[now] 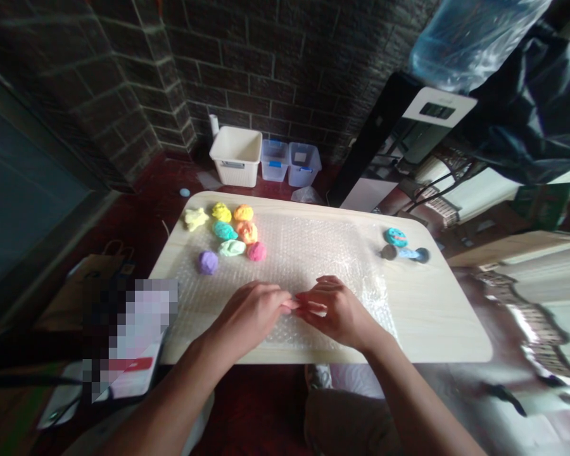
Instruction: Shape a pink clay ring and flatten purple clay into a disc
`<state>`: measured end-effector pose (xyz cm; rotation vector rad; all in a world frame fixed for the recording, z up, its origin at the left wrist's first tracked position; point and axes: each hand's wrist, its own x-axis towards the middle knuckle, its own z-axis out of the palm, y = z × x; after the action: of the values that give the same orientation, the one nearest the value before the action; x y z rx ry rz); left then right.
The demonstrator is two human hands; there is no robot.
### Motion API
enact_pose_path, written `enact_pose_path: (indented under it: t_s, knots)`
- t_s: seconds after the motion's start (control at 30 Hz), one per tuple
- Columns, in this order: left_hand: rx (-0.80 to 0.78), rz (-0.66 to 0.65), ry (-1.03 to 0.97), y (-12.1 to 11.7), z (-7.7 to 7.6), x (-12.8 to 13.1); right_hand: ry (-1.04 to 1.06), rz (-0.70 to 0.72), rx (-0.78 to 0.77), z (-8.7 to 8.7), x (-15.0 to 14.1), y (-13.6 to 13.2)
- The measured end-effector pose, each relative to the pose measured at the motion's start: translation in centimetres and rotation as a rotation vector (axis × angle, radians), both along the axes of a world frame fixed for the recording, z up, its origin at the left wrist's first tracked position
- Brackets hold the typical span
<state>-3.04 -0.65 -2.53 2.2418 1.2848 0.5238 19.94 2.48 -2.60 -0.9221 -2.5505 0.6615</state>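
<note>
My left hand (pixel 261 305) and my right hand (pixel 331 308) meet over the bubble wrap (pixel 313 247), their fingertips pressed together. Any small thing pinched between them blends with the fingers, and I cannot make it out. The fingers of my left hand are closed; those of my right bend inward toward the left fingertips. Beyond my left hand lie soft clay-like lumps: purple (pixel 208 262), pink (pixel 256 251), pale green (pixel 232 247), teal (pixel 225 230), coral-orange (pixel 247 232), orange (pixel 243 212), yellow (pixel 221 211) and pale yellow (pixel 196 219).
At the table's (pixel 437 310) right side lie a teal round piece (pixel 396 237) with reddish marks and a dumbbell-shaped thing (pixel 405 254) with dark ends. Past the far edge, a white bin (pixel 237 172) and clear boxes (pixel 304 171) stand on the floor. A water dispenser (pixel 375 133) stands behind right.
</note>
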Motion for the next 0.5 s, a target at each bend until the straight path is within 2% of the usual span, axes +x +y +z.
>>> enact_pose_path:
  t_s: [0.13, 0.3, 0.5]
  knots:
    - [0.002, -0.013, -0.005, 0.06, -0.04, 0.12, -0.008, 0.029, 0.012, 0.22, 0.01, 0.12]
    - [-0.024, -0.006, -0.033, 0.18, -0.17, 0.09, 0.009, -0.029, 0.015, 0.74, 0.49, 0.43]
    - [0.020, -0.028, 0.046, 0.14, 0.47, 0.36, -0.037, -0.015, 0.025, 0.39, 0.06, -0.12]
